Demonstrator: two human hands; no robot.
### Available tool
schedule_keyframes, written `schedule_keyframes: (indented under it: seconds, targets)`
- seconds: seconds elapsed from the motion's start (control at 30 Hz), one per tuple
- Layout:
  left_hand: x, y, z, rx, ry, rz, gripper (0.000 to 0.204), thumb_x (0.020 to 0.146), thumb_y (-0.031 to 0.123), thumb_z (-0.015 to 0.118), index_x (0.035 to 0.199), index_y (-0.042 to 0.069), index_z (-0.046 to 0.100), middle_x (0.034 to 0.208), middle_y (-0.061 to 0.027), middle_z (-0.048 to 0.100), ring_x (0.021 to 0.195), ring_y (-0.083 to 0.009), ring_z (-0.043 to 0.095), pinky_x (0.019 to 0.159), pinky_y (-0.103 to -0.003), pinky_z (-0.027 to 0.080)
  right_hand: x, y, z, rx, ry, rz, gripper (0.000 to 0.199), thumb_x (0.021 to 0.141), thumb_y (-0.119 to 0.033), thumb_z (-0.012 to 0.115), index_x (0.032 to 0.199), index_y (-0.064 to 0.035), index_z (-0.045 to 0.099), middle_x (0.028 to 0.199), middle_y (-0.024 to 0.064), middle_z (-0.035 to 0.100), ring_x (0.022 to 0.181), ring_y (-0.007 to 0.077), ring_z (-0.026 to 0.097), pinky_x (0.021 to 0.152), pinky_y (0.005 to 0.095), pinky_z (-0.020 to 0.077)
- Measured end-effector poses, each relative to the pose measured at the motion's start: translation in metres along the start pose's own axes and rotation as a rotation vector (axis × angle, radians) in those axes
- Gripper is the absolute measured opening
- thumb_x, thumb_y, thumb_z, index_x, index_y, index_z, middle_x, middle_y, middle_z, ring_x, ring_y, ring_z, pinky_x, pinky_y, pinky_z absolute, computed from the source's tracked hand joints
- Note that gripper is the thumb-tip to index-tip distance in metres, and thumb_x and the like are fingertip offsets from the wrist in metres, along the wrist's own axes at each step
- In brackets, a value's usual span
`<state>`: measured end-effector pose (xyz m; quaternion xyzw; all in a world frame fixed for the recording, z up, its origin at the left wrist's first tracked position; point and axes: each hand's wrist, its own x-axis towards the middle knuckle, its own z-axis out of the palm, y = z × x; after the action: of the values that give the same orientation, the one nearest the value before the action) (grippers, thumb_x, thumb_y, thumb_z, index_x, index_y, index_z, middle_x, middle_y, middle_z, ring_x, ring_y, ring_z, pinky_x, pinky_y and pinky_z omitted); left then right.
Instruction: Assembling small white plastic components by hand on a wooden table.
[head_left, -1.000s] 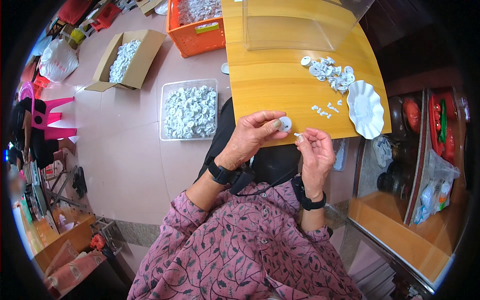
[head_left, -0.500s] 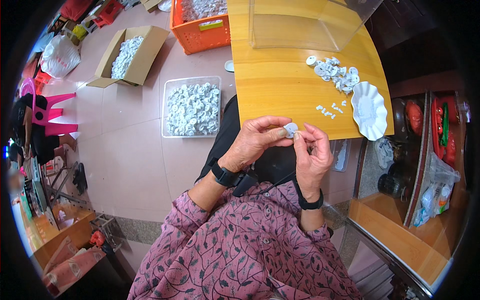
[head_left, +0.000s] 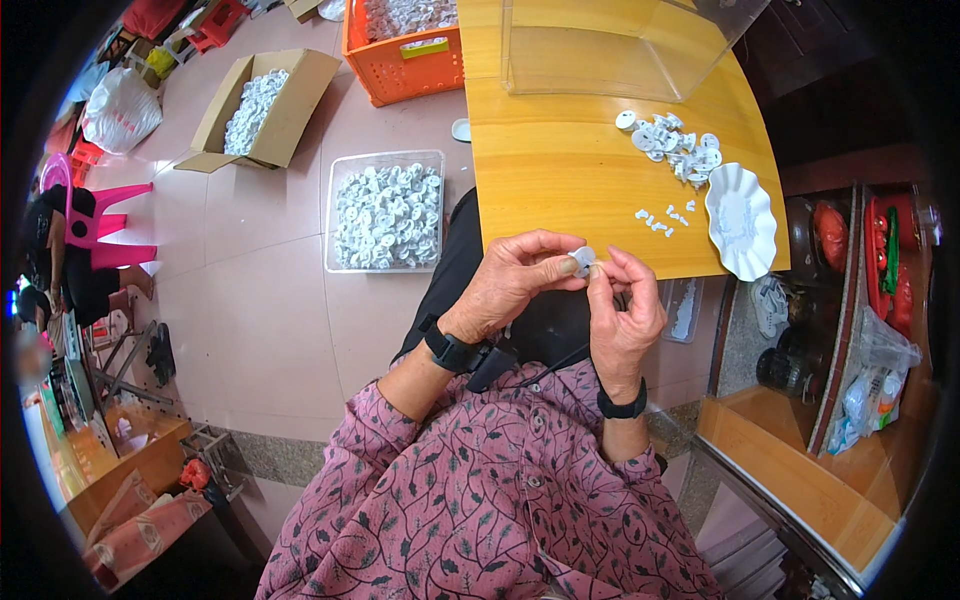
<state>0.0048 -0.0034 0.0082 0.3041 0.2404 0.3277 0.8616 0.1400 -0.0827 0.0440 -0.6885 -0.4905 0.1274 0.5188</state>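
Note:
In front of my body, at the table's near edge, both hands meet over a small white round disc-shaped part (head_left: 582,257). My left hand (head_left: 515,285) pinches it between thumb and fingers. The fingers of my right hand (head_left: 627,310) are closed at its right edge; whatever tiny thing they may hold is hidden. On the wooden table (head_left: 545,150), several tiny white pieces (head_left: 657,222) lie scattered beyond my right hand. Behind them is a pile of white round parts (head_left: 672,142). A white wavy-rimmed dish (head_left: 748,266) at the right edge holds more tiny pieces.
A clear box (head_left: 590,70) stands at the table's far end. Left on the floor are a clear tub (head_left: 335,215) of white parts, an open cardboard box (head_left: 302,110) and an orange crate (head_left: 415,72). Shelving (head_left: 780,450) stands at right, a pink stool (head_left: 100,225) far left.
The disc has turned slightly between my fingers, and its face looks different. Both hands stay in nearly the same place; the view has shifted a little.

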Motion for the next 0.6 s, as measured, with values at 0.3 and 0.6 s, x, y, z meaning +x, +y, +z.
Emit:
schedule_keyframes:
  seconds: [0.3, 0.6]
  targets:
    - [0.0003, -0.0011, -0.0040, 0.069, -0.014, 0.019, 0.028, 0.093, 0.005, 0.067, 0.120, -0.004, 0.064, 0.112, -0.0125, 0.069, 0.101, -0.0177, 0.067, 0.087, -0.029, 0.059, -0.0003, 0.0015, 0.0014, -0.042, -0.001, -0.096, 0.024, 0.085, 0.004, 0.071, 0.108, -0.0017, 0.067, 0.093, 0.0093, 0.069, 0.077, 0.0159, 0.067, 0.068, 0.0277, 0.0548]
    - [0.0003, -0.0026, -0.0035, 0.098, -0.035, 0.082, 0.031, 0.090, 0.006, 0.072, 0.119, -0.004, 0.065, 0.103, -0.0082, 0.070, 0.089, -0.0123, 0.066, 0.083, -0.026, 0.055, -0.0001, -0.0009, 0.0018, -0.047, -0.002, -0.120, 0.024, 0.084, 0.005, 0.071, 0.107, -0.0016, 0.067, 0.090, 0.0095, 0.069, 0.075, 0.0165, 0.066, 0.066, 0.0284, 0.0544]
